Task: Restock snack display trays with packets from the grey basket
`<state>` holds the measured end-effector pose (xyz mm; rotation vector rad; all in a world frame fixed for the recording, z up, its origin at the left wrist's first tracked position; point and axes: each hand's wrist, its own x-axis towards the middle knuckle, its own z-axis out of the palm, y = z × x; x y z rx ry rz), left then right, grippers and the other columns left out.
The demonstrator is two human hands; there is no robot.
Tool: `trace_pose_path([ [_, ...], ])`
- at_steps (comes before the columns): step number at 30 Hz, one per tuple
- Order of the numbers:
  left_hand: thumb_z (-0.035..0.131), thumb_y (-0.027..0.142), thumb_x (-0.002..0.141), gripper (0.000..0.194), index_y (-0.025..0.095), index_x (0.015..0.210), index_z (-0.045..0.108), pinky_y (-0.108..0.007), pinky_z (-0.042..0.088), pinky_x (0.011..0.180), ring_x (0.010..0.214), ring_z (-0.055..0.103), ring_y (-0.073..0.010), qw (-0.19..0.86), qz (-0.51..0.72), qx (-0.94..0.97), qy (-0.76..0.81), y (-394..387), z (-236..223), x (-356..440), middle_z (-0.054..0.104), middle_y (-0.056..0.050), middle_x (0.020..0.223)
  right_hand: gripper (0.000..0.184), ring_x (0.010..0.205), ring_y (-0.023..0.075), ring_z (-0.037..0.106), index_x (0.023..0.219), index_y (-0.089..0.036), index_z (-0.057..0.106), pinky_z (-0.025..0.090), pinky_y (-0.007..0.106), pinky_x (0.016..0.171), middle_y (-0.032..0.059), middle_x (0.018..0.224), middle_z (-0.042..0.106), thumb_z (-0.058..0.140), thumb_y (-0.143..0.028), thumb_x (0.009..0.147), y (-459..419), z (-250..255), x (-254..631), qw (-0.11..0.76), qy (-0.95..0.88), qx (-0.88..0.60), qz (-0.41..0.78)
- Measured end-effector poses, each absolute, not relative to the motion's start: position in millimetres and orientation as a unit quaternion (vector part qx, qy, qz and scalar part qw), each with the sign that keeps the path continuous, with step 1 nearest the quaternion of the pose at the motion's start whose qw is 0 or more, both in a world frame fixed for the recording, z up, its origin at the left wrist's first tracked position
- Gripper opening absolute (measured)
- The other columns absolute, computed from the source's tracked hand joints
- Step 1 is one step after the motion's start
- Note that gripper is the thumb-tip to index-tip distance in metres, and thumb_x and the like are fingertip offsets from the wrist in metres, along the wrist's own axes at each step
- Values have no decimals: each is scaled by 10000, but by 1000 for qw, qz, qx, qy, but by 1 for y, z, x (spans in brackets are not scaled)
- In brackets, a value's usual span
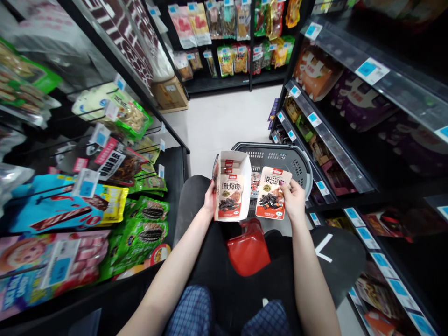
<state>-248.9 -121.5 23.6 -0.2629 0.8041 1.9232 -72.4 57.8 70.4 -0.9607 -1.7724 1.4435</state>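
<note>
My left hand point(210, 196) grips the side of an open white display box point(241, 172) that holds several red-and-white snack packets point(229, 198). Just right of the box, my right hand point(296, 200) pinches a single matching snack packet point(272, 195), held upright and facing me. Both hands hover above my lap. A red box point(248, 249) rests on my knees below them. Behind the box and packet stands a grey plastic shopping basket point(297, 163) on the floor.
Narrow shop aisle. Hanging snack bags on pegs point(115, 163) fill the left rack. Dark shelves with blue price tags point(329, 135) line the right. A cardboard carton point(170, 93) sits on the pale floor point(224, 121) near the far rack.
</note>
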Motion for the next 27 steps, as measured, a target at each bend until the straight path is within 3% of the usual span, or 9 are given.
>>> trace_pose_path([
  [5, 432, 476, 860, 643, 68, 1354, 383, -473, 325, 1050, 1189, 501, -311, 486, 802, -109, 330, -121, 25, -249, 631, -150, 1159, 244, 671, 166, 544, 795, -168, 616, 390, 266, 627, 13, 713, 618, 579, -408, 780, 56, 73, -73, 338, -670, -353, 559],
  [9, 426, 483, 860, 654, 68, 1362, 370, -481, 326, 1046, 1175, 514, -313, 497, 795, -106, 330, -122, 26, -248, 632, -150, 1158, 280, 617, 151, 527, 864, -205, 599, 383, 271, 617, -11, 675, 599, 604, -463, 754, 55, 77, -76, 378, -558, -339, 656],
  [12, 427, 501, 854, 676, 54, 1358, 373, -480, 330, 1042, 1163, 523, -316, 505, 791, -104, 330, -123, 28, -247, 634, -164, 1146, 332, 398, 110, 324, 718, -236, 508, 300, 261, 487, -78, 435, 373, 562, -562, 739, 54, 81, -72, 349, -456, -281, 769],
  [16, 448, 503, 845, 676, 73, 1361, 375, -490, 330, 1038, 1160, 524, -320, 510, 788, -104, 328, -123, 29, -247, 625, -159, 1165, 458, 365, 92, 60, 640, -254, 361, 166, 273, 414, -119, 378, 146, 490, -692, 669, 53, 84, -61, 319, -375, -174, 853],
  [27, 462, 521, 832, 697, 89, 1371, 367, -503, 327, 1036, 1166, 516, -329, 523, 781, -102, 325, -125, 28, -248, 604, -161, 1199, 510, 369, 98, -20, 610, -238, 173, 74, 288, 438, -133, 340, 43, 473, -629, 741, 53, 81, -62, 323, -396, -217, 832],
])
